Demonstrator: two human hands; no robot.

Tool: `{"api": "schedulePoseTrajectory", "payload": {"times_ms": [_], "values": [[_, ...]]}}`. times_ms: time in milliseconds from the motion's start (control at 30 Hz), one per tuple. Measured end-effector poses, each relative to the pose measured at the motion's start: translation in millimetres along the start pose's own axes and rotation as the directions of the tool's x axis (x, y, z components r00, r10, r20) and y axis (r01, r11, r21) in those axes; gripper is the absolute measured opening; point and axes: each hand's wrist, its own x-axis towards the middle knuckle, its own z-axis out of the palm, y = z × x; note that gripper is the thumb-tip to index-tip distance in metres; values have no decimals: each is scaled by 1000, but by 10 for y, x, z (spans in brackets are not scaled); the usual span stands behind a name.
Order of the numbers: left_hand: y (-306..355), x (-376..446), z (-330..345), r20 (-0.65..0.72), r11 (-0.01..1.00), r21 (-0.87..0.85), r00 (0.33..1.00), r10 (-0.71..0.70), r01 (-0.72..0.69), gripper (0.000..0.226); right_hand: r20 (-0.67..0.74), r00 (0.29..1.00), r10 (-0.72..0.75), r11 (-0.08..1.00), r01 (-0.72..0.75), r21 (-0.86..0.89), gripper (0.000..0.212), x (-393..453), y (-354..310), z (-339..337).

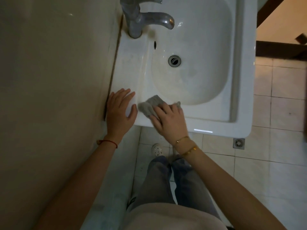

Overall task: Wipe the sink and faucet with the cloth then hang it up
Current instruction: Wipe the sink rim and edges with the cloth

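Fingers (159,112) of our right hand (169,120) lie flat pressing the grey cloth (149,105) onto the sink (216,113) near rim, left hand (120,110) spread beside it, faucet (141,20) unwiped we judge, far ahead, slightly left of cloth.

- Both forearms are bare, with no sleeves showing.
- A thin red string bracelet (107,142) circles the left wrist.
- Two slim gold chain bracelets (186,145) sit on the right wrist.
- Loose grey-blue denim trousers (167,178) cover both legs.
- A pale beige fabric top (169,216) covers the torso.
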Motion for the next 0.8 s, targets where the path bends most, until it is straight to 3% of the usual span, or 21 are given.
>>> {"api": "schedulePoseTrajectory", "payload": {"times_ms": [67,167,300,467,600,733,800], "values": [[1,-2,-2,-13,1000,-4,1000,-1,1,40,-5,1000,-5,1000,5,-27,36,-215,357,-176],[18,5,-9,-18,1000,-16,1000,-8,8,39,-21,990,141,988,-142,-63,41,-561,965,-462],[20,6,-7,-24,1000,-28,1000,-11,10,39,-59,972,227,971,-230,-63,37,-443,767,-369],[13,8,-4,-16,999,-30,1000,-11,11,39,-21,992,127,992,-128,-18,32,30,-108,48],[18,10,-6,-26,999,-43,1000,-14,13,39,-20,1000,-7,1000,7,-3,37,-207,331,-194],[37,11,-14,-24,998,-59,999,-26,25,39,-11,983,181,980,-182,-75,45,-648,1185,-593],[43,9,-18,-17,998,-61,999,-36,35,39,-59,956,286,954,-290,-72,42,-691,1212,-597]]}}
